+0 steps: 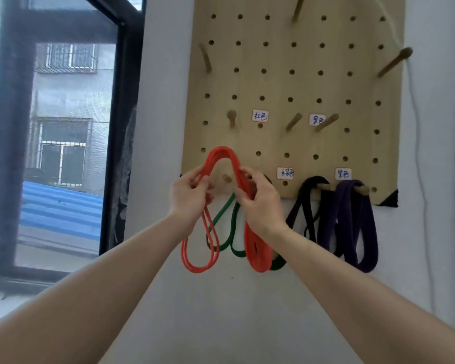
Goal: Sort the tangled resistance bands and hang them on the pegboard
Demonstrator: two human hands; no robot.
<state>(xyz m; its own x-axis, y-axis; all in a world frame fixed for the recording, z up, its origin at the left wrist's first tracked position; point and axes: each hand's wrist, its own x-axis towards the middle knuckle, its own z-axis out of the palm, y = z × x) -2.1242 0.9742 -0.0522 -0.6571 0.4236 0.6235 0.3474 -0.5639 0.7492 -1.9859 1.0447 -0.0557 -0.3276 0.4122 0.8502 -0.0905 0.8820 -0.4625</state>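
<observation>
A wooden pegboard (294, 82) hangs on the white wall, with several pegs and small handwritten labels. My left hand (189, 195) and my right hand (260, 203) both grip red resistance bands (222, 153), lifted in an arch in front of the board's lower left; their loops dangle below my wrists. Above the arch a bare peg (231, 116) sticks out beside a label. Green bands (226, 222) hang behind my hands from a peg that is hidden. Black bands (307, 203) and purple bands (352, 227) hang on pegs at the lower right.
A dark-framed window (63, 127) fills the left side, its frame close to the board's left edge. A thin white cord (420, 179) runs down the wall right of the board. Long bare pegs (394, 63) jut out higher up.
</observation>
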